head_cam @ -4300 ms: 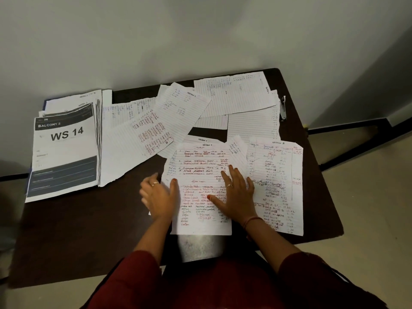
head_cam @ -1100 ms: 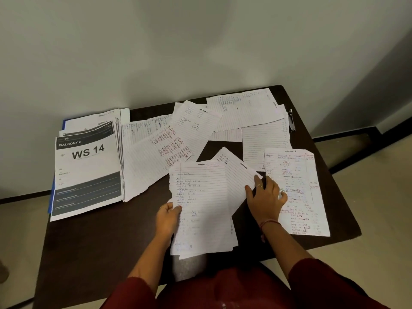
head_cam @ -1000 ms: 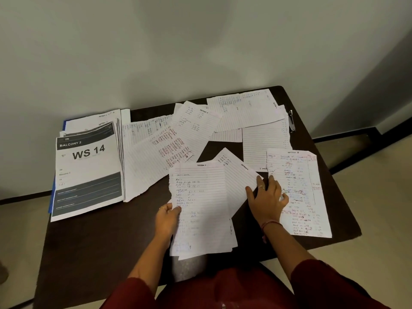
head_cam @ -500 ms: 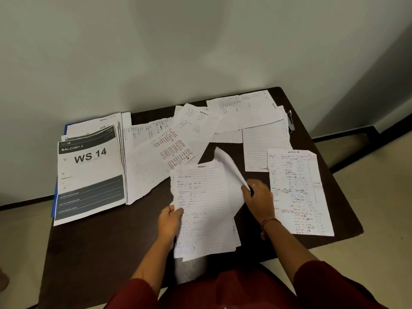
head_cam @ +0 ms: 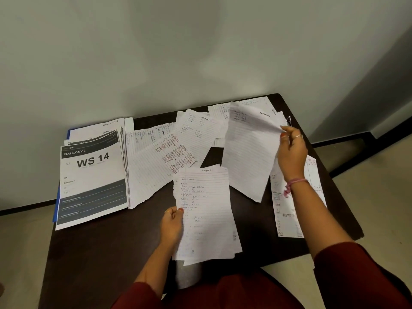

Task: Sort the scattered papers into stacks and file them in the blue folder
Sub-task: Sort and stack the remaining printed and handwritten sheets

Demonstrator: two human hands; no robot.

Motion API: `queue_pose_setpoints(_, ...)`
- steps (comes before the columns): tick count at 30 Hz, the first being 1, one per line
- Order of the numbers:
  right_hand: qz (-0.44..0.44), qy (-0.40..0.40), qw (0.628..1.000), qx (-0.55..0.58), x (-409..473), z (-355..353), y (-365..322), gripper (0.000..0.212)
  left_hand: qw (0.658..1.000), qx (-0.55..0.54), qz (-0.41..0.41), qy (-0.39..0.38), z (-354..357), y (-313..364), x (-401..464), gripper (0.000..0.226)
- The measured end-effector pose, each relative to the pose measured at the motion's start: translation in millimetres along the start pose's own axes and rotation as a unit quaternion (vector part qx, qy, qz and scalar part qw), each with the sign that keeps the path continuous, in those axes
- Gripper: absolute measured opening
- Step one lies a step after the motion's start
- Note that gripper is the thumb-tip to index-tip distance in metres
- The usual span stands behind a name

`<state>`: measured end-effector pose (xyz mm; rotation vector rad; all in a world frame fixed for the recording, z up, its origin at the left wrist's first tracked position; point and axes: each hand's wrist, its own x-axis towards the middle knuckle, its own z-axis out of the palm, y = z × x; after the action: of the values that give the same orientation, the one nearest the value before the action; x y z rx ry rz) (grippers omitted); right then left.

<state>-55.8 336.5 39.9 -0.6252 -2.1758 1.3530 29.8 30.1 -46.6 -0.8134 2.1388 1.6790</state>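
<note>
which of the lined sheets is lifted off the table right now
The lined sheet the right hand pinches by its top corner, hanging above the table; the scattered others lie flat.

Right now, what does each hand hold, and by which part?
The left hand grips a small stack of lined sheets at its left edge. The right hand pinches one lined sheet at its upper right corner.

A dark brown tabletop (head_cam: 100, 246) fills the lower middle of the frame, pushed against a plain pale wall (head_cam: 178, 52). A second wall (head_cam: 383, 90) at the right lies in shadow. Beige floor (head_cam: 379, 208) shows at lower right and lower left, edged by a dark skirting (head_cam: 347, 143).
</note>
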Motion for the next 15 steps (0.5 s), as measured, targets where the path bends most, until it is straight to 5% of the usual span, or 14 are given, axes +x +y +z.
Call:
queue_pose_setpoints(7, 0.035, -0.025, 0.999, 0.021, 24, -24, -1, 0.024, 0.997, -0.065, 0.020, -0.023, -19, 8, 7, 0.011)
queue_pose_setpoints(15, 0.110, -0.169, 0.974, 0.105, 27, -47, 15, 0.041, 0.983, -0.176, -0.045, -0.033, -37, 22, 17, 0.014)
